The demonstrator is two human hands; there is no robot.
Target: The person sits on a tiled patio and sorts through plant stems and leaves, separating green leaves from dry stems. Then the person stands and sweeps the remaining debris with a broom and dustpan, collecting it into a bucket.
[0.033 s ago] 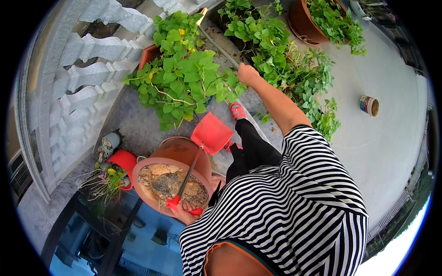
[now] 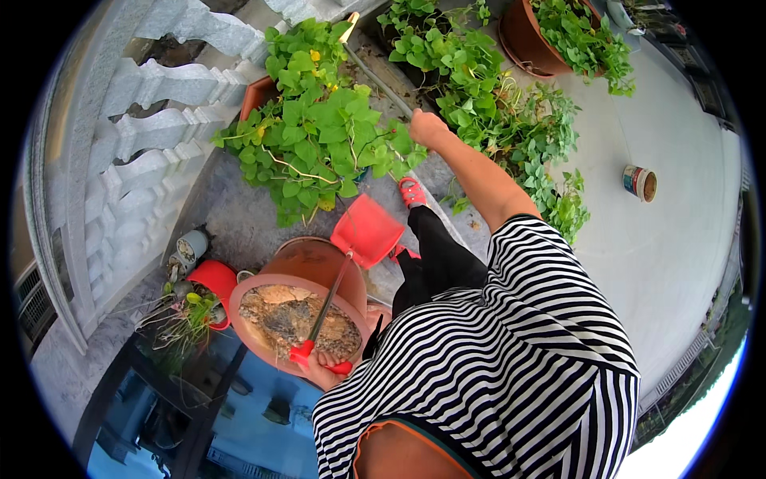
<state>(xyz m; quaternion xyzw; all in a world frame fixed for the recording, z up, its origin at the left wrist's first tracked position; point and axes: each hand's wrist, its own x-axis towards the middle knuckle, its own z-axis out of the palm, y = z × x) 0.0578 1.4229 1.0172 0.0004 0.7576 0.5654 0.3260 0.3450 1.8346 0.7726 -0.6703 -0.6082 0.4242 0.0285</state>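
My left hand [image 2: 323,369] is closed around the red grip of a long-handled dustpan [image 2: 367,231], low at the left beside my striped shirt. The dustpan's metal shaft slants across the mouth of a big brown pot [image 2: 307,263] filled with dry, crusted soil. Its red pan is just beyond the pot, near my red shoes [image 2: 412,192]. My right hand [image 2: 428,128] reaches far forward, its fingers wrapped round a long grey pole [image 2: 379,81] with a pale yellow far end. The pole's other end is hidden by leaves and my hand.
Leafy green plants [image 2: 319,132] spread ahead, with more vines [image 2: 479,88] to the right and a brown planter [image 2: 536,40] at the back. A white balustrade [image 2: 159,88] lines the left. A red pot [image 2: 214,283] lies tipped nearby; a small tin [image 2: 639,184] lies on the right.
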